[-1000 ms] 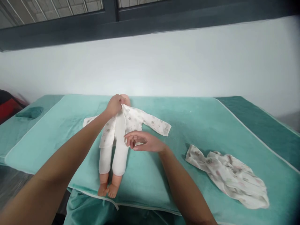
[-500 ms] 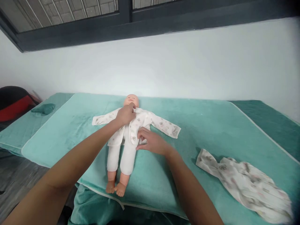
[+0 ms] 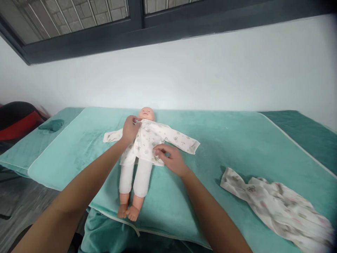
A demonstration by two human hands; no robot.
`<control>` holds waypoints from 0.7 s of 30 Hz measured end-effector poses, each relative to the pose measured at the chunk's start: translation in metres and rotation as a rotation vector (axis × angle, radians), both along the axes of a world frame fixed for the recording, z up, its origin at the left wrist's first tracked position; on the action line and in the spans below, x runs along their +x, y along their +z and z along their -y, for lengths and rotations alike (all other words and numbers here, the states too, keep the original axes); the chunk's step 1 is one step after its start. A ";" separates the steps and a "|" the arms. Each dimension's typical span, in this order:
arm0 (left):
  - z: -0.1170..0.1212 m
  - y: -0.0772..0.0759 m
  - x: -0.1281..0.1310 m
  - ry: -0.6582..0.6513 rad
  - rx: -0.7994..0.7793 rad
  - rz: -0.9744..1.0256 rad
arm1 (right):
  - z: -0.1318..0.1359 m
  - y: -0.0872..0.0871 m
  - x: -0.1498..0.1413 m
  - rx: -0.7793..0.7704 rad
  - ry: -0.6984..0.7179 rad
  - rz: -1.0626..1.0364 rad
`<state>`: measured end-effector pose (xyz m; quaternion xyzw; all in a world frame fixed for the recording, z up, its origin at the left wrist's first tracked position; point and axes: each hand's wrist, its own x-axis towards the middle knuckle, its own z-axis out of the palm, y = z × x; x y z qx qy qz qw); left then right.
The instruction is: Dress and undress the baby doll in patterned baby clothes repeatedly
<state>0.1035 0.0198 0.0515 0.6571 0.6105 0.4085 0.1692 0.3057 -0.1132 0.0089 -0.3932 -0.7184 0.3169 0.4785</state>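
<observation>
A baby doll point(image 3: 142, 191) lies on its back in the middle of the bed, head toward the wall and bare feet toward me. Over its white body is a white printed baby shirt point(image 3: 147, 140), its sleeves spread out to both sides and its front panel lying across the chest. My left hand point(image 3: 131, 129) is at the neckline, fingers closed on the shirt's edge by the doll's neck. Lower down, my right hand point(image 3: 172, 158) has curled fingers, thumb and fingertips together on the shirt's side near the hem; the cloth there is partly hidden.
Crumpled printed baby clothing point(image 3: 279, 207) lies on the right of the green bed cover point(image 3: 210, 189). A face hole point(image 3: 51, 125) is at the bed's left end, beside a black and red object point(image 3: 19, 123). The white wall point(image 3: 184, 77) and window frame rise behind.
The shirt's front panel now covers the doll's chest, where it hung apart before. My left hand has shifted left along the neckline; my right hand has moved slightly up.
</observation>
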 end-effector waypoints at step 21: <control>0.005 -0.076 -0.145 0.280 -0.043 -0.720 | -0.046 -0.039 0.041 -0.270 -0.577 0.252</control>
